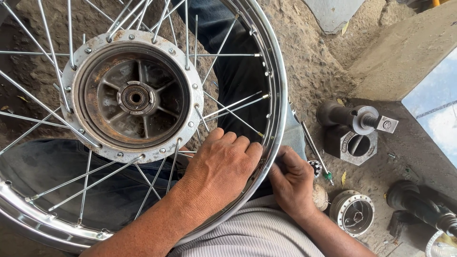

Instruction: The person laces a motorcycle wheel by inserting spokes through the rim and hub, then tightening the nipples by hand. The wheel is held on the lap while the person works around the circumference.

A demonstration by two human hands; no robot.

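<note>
Head view, looking down at a lap. Spoked wheel resting across the knees, chrome rim (275,90) curving from far right round to near left, rusty hub (135,97) left of centre. Most spokes (76,178) seated between hub and rim; a few at the right (235,105) lying loose and crossed, not visibly fixed at the rim, so lacing apparently well along but unfinished there. Tightening and truing impossible to judge.

Left hand (221,166) laid inside the wheel, fingers pressed together and curled over the rim's inner edge at the near right. Right hand (291,183) just outside the rim, fingertips drawn together against its outer face, seemingly pinching something small; what it is, hidden.

Right of the wheel, on the dirt floor: a long screwdriver (312,147) lying just beside the rim, a dark hexagonal block (351,143) with a stubby shaft (354,116) on it, a smaller hub (352,212) near, a black rubber grip (419,204) at the near right edge.

Room tight between rim and belly; open ground to the right narrowed by the scattered parts, a concrete step (404,52) bounding the far right.
</note>
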